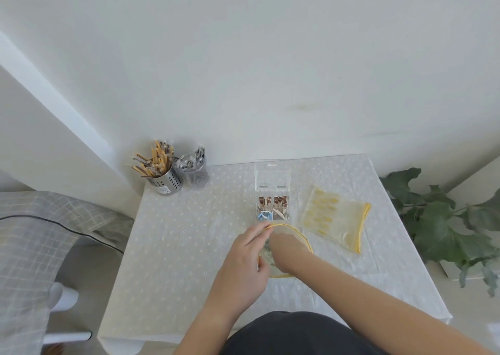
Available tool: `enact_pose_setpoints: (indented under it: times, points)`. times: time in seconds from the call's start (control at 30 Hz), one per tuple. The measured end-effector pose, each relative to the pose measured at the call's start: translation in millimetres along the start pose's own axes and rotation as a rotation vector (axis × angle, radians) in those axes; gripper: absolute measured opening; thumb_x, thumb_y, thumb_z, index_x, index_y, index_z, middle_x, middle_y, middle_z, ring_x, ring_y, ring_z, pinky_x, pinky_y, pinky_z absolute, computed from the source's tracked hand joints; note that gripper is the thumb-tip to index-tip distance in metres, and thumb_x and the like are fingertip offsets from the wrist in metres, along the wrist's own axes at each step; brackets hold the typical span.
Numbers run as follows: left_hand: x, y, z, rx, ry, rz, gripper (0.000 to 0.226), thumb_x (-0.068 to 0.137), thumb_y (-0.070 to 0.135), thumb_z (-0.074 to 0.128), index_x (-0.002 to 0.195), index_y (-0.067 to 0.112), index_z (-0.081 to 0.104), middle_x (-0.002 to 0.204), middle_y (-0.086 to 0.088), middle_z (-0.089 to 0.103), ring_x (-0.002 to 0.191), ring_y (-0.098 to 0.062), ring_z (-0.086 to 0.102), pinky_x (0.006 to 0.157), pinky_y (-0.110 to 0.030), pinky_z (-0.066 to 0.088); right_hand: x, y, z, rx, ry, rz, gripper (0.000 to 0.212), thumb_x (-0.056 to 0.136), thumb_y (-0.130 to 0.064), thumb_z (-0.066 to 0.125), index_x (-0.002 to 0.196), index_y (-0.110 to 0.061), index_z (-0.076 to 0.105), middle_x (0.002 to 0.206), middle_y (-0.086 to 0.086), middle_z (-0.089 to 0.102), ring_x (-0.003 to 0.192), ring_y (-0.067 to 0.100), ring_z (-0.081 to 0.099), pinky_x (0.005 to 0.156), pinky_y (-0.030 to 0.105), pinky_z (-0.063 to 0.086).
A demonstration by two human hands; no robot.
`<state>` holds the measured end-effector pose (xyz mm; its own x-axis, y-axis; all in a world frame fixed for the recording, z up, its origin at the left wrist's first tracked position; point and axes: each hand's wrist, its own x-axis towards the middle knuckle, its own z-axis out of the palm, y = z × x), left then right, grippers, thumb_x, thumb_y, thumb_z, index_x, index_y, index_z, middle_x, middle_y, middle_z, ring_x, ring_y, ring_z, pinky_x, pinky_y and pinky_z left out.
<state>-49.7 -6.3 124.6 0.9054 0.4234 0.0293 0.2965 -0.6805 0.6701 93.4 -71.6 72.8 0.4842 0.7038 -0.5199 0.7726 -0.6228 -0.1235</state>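
A see-through mesh pouch with yellow trim [302, 239] lies on the white-clothed table [176, 246] in front of me. My left hand [243, 260] pinches its rim at the left and holds the mouth open. My right hand [286, 248] reaches inside the pouch and shows only dimly through the mesh; its fingers are hidden. Just behind the pouch stands a clear compartment box [272, 206] with its lid [272, 174] raised, holding brown, blue and pale small items.
A second yellow-trimmed mesh pouch [334, 219] with yellow pieces inside lies to the right. At the back left stand a perforated steel holder [165, 179] full of sticks and a clear cup [195, 174]. A leafy plant [446, 227] is at the right, grey checked fabric [32, 233] at the left.
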Motion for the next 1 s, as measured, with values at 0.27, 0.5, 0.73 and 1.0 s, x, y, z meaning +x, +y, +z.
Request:
enact_pose_setpoints:
  times: [0.27, 0.5, 0.73, 1.0]
  points:
    - [-4, -1, 7, -0.001, -0.032, -0.022, 0.070, 0.097, 0.001, 0.050, 0.159, 0.032, 0.044, 0.161, 0.037, 0.027, 0.151, 0.008, 0.025, 0.119, -0.025, 0.040, -1, 3, 5, 0.126, 0.006, 0.036, 0.025, 0.102, -0.009, 0.050, 0.117, -0.004, 0.069, 0.114, 0.017, 0.070, 0.108, 0.035, 0.067, 0.076, 0.036, 0.044]
    - [-1, -2, 8, -0.006, -0.046, -0.044, 0.071, 0.096, 0.001, 0.050, 0.159, 0.033, 0.044, 0.160, 0.037, 0.027, 0.150, 0.009, 0.024, 0.118, -0.024, 0.040, 0, 3, 5, 0.127, 0.015, -0.013, 0.024, 0.101, -0.009, 0.052, 0.118, -0.004, 0.069, 0.113, 0.017, 0.070, 0.108, 0.035, 0.067, 0.084, 0.039, 0.051]
    - [4, -9, 6, -0.030, -0.023, -0.087, 0.073, 0.094, 0.000, 0.050, 0.159, 0.033, 0.044, 0.160, 0.037, 0.028, 0.151, 0.009, 0.027, 0.115, -0.028, 0.046, 9, -6, 4, -0.056, 0.037, -0.132, 0.025, 0.104, -0.013, 0.046, 0.124, -0.008, 0.059, 0.115, 0.007, 0.065, 0.104, 0.025, 0.066, 0.082, 0.032, 0.045]
    - [9, -14, -1, -0.071, 0.016, -0.127, 0.077, 0.091, -0.003, 0.054, 0.158, 0.034, 0.046, 0.158, 0.034, 0.033, 0.148, 0.005, 0.035, 0.108, -0.028, 0.053, -4, -3, -19, 0.201, 0.145, -0.139, 0.014, 0.101, -0.020, 0.051, 0.103, -0.012, 0.062, 0.086, 0.000, 0.057, 0.077, 0.020, 0.053, 0.068, 0.029, 0.041]
